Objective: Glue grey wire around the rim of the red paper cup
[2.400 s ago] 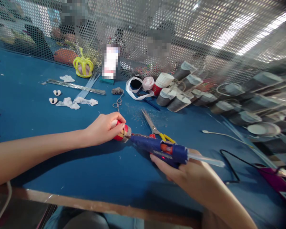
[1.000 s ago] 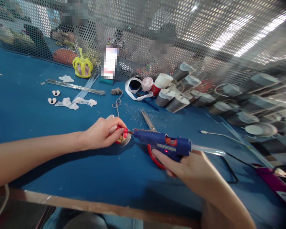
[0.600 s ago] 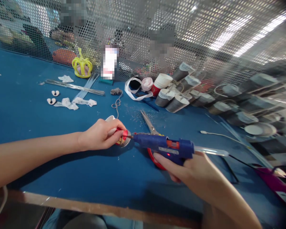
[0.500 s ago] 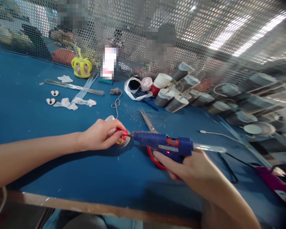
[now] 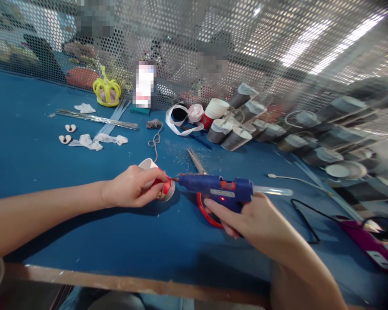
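Note:
My left hand (image 5: 136, 187) pinches a small red paper cup (image 5: 148, 163), tilted on its side with its white mouth toward the back left. Grey yarn circles the cup's base end, and a strand runs back to a small yarn bundle (image 5: 154, 124). My right hand (image 5: 250, 221) is wrapped around a blue glue gun (image 5: 213, 185), its red light lit and a clear glue stick out of its rear. The gun's nozzle is at the red cup wall, by my left fingertips; whether it touches is unclear. Scissors (image 5: 197, 161) with red handles lie partly hidden beneath the gun.
Yarn-wrapped cups (image 5: 236, 138) lie stacked at the back right, beside white ribbon (image 5: 173, 127). Left of them are a phone (image 5: 144, 86), a yellow crown-like piece (image 5: 106, 92), metal wires (image 5: 97, 119) and lace scraps (image 5: 89, 142). A purple power strip (image 5: 368, 245) lies far right.
The glue gun has shifted slightly left and up against the cup. The cup has turned a little, showing more of its white mouth. The whole view has moved slightly.

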{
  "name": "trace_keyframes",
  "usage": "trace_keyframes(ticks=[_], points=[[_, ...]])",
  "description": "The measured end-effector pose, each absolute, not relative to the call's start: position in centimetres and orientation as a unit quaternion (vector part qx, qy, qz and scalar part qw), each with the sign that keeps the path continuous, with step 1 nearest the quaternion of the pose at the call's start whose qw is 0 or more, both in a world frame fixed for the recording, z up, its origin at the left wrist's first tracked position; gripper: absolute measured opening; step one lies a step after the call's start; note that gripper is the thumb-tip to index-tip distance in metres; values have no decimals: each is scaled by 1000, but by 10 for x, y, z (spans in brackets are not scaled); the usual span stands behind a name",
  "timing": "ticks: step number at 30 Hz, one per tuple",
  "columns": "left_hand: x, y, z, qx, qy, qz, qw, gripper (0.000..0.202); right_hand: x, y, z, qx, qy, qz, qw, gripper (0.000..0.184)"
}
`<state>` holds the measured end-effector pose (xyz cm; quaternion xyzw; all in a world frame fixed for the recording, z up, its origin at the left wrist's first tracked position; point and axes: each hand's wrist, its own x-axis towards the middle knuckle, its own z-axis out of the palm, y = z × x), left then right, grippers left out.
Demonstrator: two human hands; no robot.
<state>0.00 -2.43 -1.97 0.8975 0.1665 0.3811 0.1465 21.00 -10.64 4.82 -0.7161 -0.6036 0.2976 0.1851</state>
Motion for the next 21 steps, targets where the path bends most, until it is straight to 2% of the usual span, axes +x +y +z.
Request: trace_keyframes(ticks=[4,13,21], points=[[0,-24,-20,897,164,385,141,13,214,-107,49,-710,-597,327,179,34],[-1,-25,-20,901,146,385,137,10,216,-97,45,-695,-602,355,170,40],[-1,-24,-19,901,150,386,128,12,218,-100,48,-688,-595,374,183,32]])
